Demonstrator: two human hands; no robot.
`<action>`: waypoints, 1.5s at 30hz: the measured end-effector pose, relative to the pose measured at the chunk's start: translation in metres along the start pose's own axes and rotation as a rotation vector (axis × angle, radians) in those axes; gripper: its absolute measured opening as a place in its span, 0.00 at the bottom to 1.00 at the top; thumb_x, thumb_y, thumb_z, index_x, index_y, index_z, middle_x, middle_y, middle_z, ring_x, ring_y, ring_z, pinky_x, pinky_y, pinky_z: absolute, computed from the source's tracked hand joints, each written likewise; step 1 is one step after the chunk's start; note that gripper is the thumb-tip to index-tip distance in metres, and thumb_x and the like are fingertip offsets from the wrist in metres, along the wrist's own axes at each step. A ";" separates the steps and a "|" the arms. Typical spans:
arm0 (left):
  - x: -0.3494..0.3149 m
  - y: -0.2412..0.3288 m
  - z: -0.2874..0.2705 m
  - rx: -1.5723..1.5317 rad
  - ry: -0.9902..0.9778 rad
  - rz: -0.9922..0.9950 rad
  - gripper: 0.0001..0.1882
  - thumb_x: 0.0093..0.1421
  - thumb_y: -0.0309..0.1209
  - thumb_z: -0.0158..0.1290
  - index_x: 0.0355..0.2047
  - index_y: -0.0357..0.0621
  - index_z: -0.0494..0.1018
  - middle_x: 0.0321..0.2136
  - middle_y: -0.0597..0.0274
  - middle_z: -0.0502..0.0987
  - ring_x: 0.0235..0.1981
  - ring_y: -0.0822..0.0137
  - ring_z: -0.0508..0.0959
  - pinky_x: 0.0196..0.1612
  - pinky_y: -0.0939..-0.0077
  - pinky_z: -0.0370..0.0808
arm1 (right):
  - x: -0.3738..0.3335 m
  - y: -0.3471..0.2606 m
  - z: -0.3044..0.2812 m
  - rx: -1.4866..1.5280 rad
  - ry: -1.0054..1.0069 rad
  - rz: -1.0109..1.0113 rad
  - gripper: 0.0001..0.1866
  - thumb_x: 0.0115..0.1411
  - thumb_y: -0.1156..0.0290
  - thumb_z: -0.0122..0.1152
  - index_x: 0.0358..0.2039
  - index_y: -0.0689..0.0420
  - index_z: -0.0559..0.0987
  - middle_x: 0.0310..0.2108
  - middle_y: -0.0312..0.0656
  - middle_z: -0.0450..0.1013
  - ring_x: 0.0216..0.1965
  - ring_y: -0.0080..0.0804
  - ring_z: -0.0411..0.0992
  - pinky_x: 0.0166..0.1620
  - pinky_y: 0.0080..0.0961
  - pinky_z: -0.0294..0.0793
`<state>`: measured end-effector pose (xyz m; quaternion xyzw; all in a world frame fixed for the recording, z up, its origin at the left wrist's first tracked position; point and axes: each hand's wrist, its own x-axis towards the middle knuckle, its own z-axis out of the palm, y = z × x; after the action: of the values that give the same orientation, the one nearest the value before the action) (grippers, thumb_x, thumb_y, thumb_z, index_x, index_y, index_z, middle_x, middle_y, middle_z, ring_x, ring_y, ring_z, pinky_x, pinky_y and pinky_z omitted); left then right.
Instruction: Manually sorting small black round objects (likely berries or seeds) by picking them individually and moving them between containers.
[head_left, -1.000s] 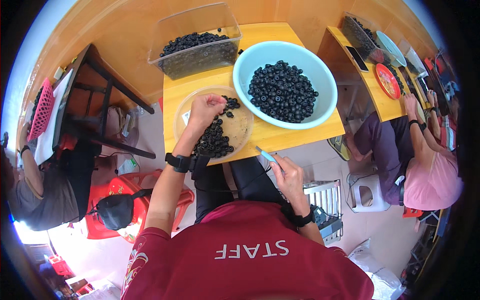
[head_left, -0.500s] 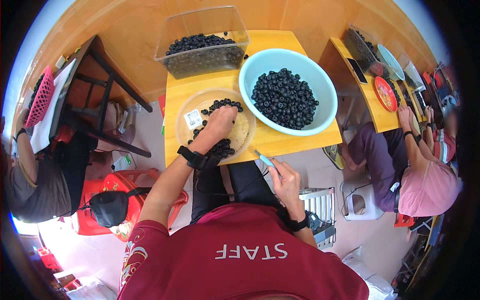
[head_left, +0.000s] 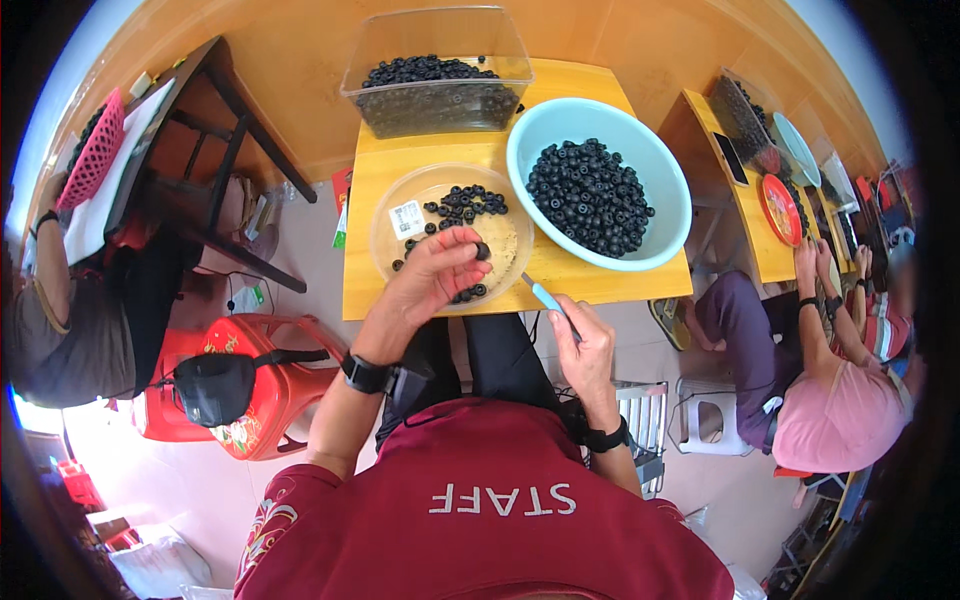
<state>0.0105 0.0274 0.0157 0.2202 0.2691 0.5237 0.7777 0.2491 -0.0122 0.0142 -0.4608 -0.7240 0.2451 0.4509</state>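
Maroon shirt (head_left: 480, 555), pale lettering (head_left: 503, 499), swirl-patterned left sleeve (head_left: 268, 525), black trousers (head_left: 508, 360), black bands (head_left: 368, 374) on both wrists

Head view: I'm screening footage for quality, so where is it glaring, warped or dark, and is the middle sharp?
Head view, lower left: glare washes out the floor; head view, corners: black; head view, toward the rim: the wall bows; head view, middle: the black beads in the light-blue basin look crisp.

Left hand (head_left: 438, 276) in a fingertip pinch, right hand (head_left: 588, 348) curled, thumb forward
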 end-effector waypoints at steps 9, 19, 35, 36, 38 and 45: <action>-0.017 -0.029 0.005 -0.229 -0.053 0.031 0.10 0.60 0.24 0.52 0.42 0.39 0.73 0.33 0.63 0.78 0.32 0.73 0.78 0.40 0.80 0.77 | 0.015 -0.033 0.010 -0.103 -0.078 -0.123 0.09 0.53 0.74 0.63 0.36 0.57 0.78 0.19 0.41 0.67 0.16 0.36 0.67 0.20 0.30 0.65; -0.025 -0.030 0.005 -0.241 -0.088 0.041 0.09 0.59 0.24 0.53 0.41 0.38 0.74 0.32 0.63 0.77 0.32 0.73 0.78 0.39 0.81 0.76 | 0.016 -0.031 0.009 -0.167 -0.110 -0.188 0.09 0.53 0.73 0.64 0.36 0.58 0.79 0.20 0.41 0.68 0.18 0.39 0.69 0.20 0.32 0.67; -0.030 -0.030 0.006 -0.223 -0.062 0.023 0.09 0.59 0.25 0.53 0.40 0.38 0.71 0.31 0.63 0.76 0.31 0.73 0.77 0.37 0.81 0.76 | 0.015 -0.032 0.010 -0.188 -0.117 -0.195 0.09 0.54 0.72 0.63 0.37 0.57 0.79 0.20 0.42 0.67 0.18 0.40 0.69 0.20 0.32 0.67; -0.031 -0.029 0.006 -0.230 -0.052 0.019 0.08 0.59 0.25 0.53 0.40 0.38 0.71 0.31 0.63 0.76 0.30 0.72 0.77 0.37 0.81 0.76 | 0.015 -0.030 0.010 -0.180 -0.113 -0.204 0.09 0.54 0.72 0.63 0.37 0.57 0.79 0.20 0.42 0.67 0.18 0.40 0.70 0.21 0.33 0.67; -0.033 -0.029 0.005 -0.233 -0.092 0.013 0.08 0.59 0.24 0.53 0.39 0.38 0.71 0.31 0.62 0.76 0.30 0.72 0.77 0.37 0.80 0.76 | 0.014 -0.019 0.012 -0.172 -0.108 -0.213 0.09 0.54 0.73 0.62 0.37 0.58 0.79 0.20 0.43 0.67 0.18 0.41 0.70 0.22 0.33 0.68; -0.044 -0.013 0.015 -0.227 -0.166 0.026 0.08 0.58 0.23 0.53 0.40 0.41 0.72 0.32 0.61 0.76 0.30 0.71 0.77 0.36 0.80 0.76 | 0.007 0.005 -0.006 -0.262 -0.043 -0.040 0.08 0.56 0.74 0.60 0.36 0.61 0.78 0.19 0.46 0.68 0.19 0.41 0.68 0.22 0.32 0.65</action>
<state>0.0161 -0.0192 0.0270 0.1769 0.1401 0.5408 0.8103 0.2561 -0.0041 0.0160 -0.4958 -0.7685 0.1491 0.3761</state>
